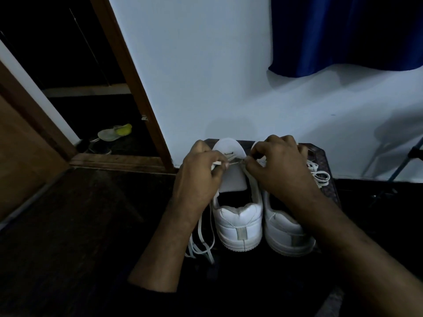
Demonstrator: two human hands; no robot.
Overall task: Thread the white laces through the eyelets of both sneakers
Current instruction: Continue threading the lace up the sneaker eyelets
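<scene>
Two white sneakers stand side by side on a dark mat, heels toward me. Over the left sneaker (239, 227), both hands work at its eyelets. My left hand (199, 175) pinches a white lace (202, 239) at the shoe's left side; the lace's loose length hangs down to the floor beside the heel. My right hand (279, 165) pinches the lace tip near the tongue (231, 147). My right forearm covers part of the right sneaker (286, 234). A second lace (319, 175) lies loose beyond my right hand.
The dark mat (325, 161) lies against a pale wall. An open wooden door frame (135, 88) stands at the left, with a pale and yellow shoe (114, 133) on the floor beyond it. A blue curtain (332, 35) hangs at the upper right.
</scene>
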